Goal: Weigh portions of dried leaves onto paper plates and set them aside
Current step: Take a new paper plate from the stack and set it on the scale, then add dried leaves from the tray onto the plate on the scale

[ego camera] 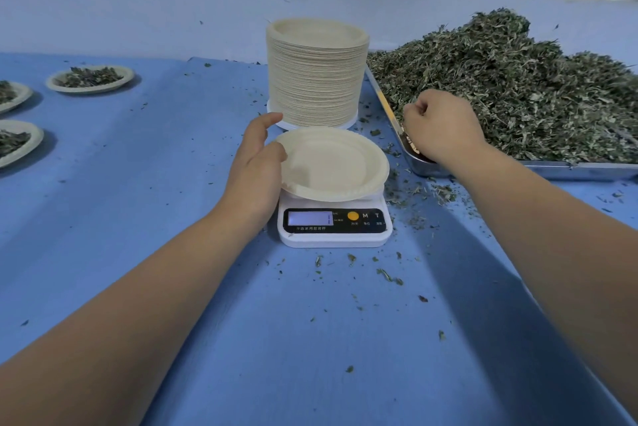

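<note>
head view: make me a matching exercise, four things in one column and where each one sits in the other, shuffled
Things
1. empty paper plate
2. stack of paper plates
3. dried leaves
4. filled plates

Places
a. heaped in the metal tray at the right
b. on top of the scale
c. far left on the blue cover
d. right behind the scale

Pairs: 1-b, 2-d, 3-a, 4-c
</note>
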